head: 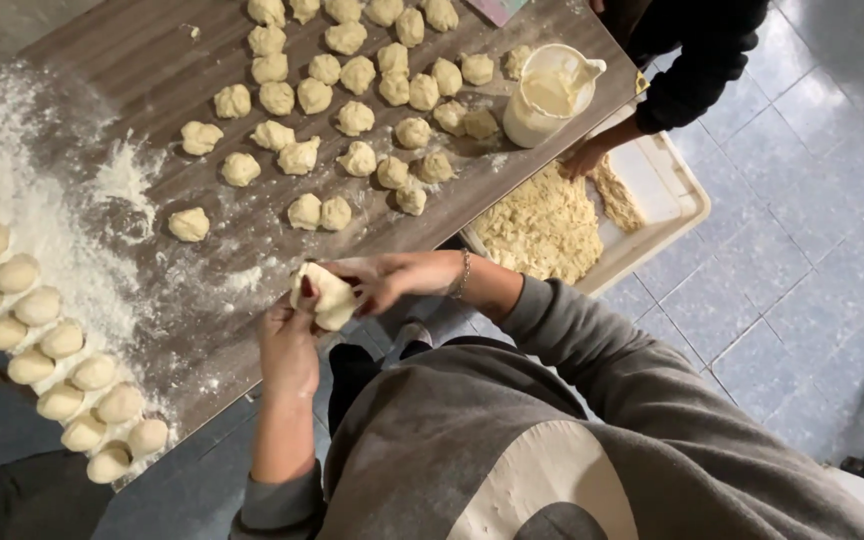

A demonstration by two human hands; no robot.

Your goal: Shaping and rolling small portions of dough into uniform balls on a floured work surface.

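While both hands (332, 300) pinch soft dough lump (324, 296), seemingly floury, rounded

Grey sweatshirt with pale beige panel, sleeves pushed up, thin bracelet (464, 274) on right wrist, dark-red painted nails

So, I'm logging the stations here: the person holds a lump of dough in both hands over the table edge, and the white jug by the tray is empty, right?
Not quite. The head view shows the white jug holding a pale, creamy mass, not empty. The rest stands: the left hand and right hand hold a lump of dough over the table edge, and the jug stands by the tray.
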